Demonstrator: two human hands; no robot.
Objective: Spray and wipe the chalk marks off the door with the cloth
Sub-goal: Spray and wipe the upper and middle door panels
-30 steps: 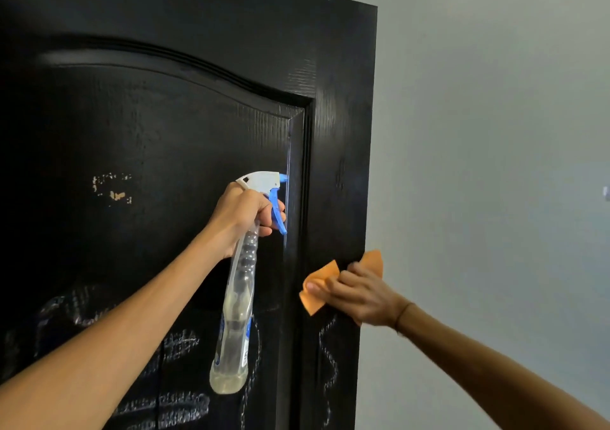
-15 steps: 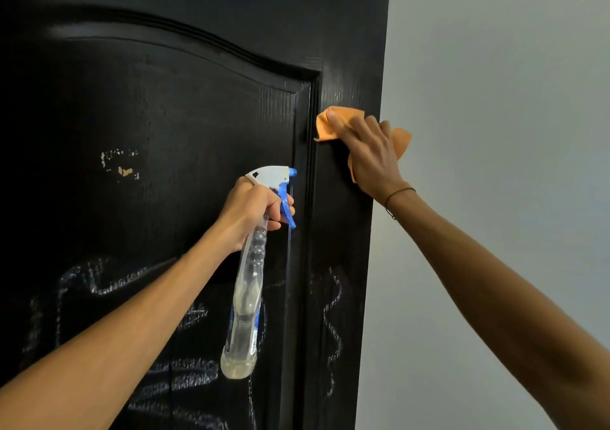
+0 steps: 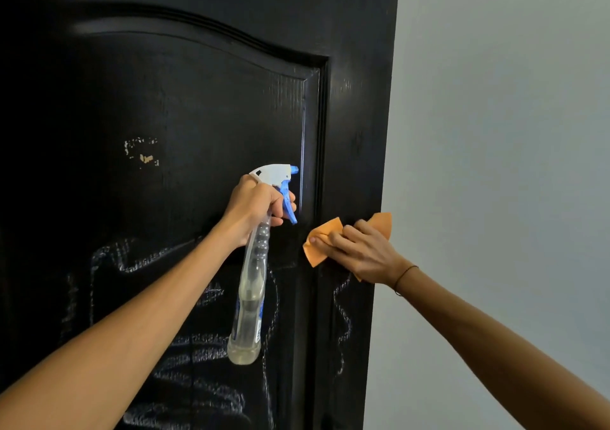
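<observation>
Left hand [image 3: 255, 205]: curled round spray bottle [image 3: 249, 297] neck, finger on blue trigger.
Right hand [image 3: 361, 251]: fingers spread, pressing orange cloth [image 3: 318, 248] against black door [image 3: 198, 99].
Chalk marks [image 3: 198, 347]: below, near.

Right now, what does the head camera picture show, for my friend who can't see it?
A right hand presses an orange cloth on a black door, while the left hand holds a spray bottle. White chalk marks cover the door lower down.
</observation>
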